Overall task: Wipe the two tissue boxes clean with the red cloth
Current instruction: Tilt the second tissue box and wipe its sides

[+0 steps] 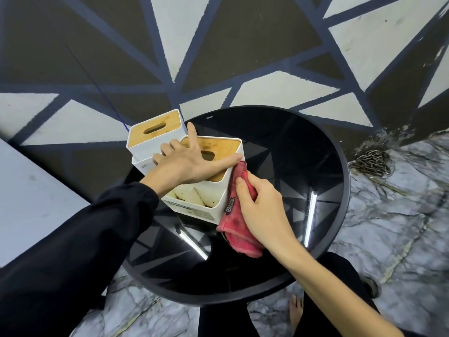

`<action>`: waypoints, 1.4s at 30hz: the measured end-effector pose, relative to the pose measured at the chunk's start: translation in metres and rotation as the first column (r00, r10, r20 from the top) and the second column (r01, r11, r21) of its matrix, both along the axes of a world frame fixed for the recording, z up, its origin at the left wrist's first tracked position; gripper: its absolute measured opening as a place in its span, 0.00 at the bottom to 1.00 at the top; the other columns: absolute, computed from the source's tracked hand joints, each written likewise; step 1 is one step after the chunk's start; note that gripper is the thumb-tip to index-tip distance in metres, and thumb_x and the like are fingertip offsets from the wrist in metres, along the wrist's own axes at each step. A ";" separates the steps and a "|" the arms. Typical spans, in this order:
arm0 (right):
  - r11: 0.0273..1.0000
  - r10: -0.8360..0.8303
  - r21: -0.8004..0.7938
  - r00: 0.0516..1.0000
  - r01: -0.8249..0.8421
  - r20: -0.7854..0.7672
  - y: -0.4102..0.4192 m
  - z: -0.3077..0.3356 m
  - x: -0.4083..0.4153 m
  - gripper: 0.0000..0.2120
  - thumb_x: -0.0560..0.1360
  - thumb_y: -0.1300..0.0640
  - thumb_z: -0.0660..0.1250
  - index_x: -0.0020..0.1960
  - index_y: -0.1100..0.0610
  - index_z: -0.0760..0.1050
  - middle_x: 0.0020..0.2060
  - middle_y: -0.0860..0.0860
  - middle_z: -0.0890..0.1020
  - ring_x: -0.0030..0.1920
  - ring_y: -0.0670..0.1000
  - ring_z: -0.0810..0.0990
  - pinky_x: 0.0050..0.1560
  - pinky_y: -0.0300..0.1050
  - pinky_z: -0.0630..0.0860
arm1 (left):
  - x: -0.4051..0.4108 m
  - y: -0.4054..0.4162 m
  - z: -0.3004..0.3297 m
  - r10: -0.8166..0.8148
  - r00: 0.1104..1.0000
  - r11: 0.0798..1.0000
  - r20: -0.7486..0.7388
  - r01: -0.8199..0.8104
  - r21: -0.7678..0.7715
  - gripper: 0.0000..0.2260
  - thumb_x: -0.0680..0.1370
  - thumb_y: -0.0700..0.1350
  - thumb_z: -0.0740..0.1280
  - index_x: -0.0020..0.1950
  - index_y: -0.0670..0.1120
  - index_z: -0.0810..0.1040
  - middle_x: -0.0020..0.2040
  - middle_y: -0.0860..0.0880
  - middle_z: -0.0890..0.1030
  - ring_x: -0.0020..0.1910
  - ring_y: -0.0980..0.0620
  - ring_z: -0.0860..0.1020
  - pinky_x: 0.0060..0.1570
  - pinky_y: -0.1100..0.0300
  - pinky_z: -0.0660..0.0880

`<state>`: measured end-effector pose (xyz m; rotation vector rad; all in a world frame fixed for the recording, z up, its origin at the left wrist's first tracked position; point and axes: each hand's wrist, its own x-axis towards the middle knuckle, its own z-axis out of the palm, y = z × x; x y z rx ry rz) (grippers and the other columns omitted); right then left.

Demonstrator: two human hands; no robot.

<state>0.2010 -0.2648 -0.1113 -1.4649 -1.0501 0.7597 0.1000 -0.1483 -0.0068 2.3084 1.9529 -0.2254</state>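
Two white tissue boxes with wooden slotted lids stand on the round black glass table. The near tissue box has open compartments at its front, stained inside. My left hand lies flat on its lid, fingers spread, holding it down. My right hand grips the red cloth and presses it against the near box's right side wall. The far tissue box stands behind and to the left, touching the near one, at the table's left edge.
A grey block sits to the left of the table. A painted geometric wall rises right behind it. A metal chain lies on the marble floor at the right. My legs and bare foot are under the table's near edge.
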 end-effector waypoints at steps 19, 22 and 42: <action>0.998 0.049 -0.024 0.998 -0.050 -0.048 0.002 -0.009 0.005 0.15 0.85 0.43 0.58 0.54 0.46 0.82 0.44 0.51 0.85 0.47 0.51 0.84 0.52 0.54 0.81 | -0.066 0.040 0.003 -0.224 0.952 0.957 0.207 0.256 -0.139 0.64 0.56 0.86 0.64 0.85 0.63 0.43 0.82 0.48 0.57 0.80 0.44 0.61 0.79 0.43 0.62; 0.998 0.055 -0.023 0.992 -0.058 -0.115 0.007 -0.004 0.009 0.15 0.86 0.46 0.59 0.54 0.49 0.83 0.44 0.51 0.87 0.47 0.52 0.86 0.54 0.58 0.82 | -0.084 0.063 0.012 -0.264 0.934 0.925 0.242 0.316 -0.211 0.68 0.51 0.82 0.75 0.83 0.67 0.45 0.84 0.53 0.55 0.81 0.46 0.61 0.80 0.41 0.63; 0.998 0.028 -0.065 0.999 -0.026 0.030 -0.027 -0.013 0.007 0.17 0.86 0.46 0.58 0.48 0.51 0.81 0.39 0.51 0.84 0.42 0.47 0.83 0.44 0.43 0.79 | -0.079 0.084 -0.006 -0.322 0.856 0.922 0.405 0.381 -0.072 0.60 0.56 0.77 0.79 0.82 0.57 0.59 0.74 0.58 0.66 0.62 0.56 0.73 0.48 0.62 0.78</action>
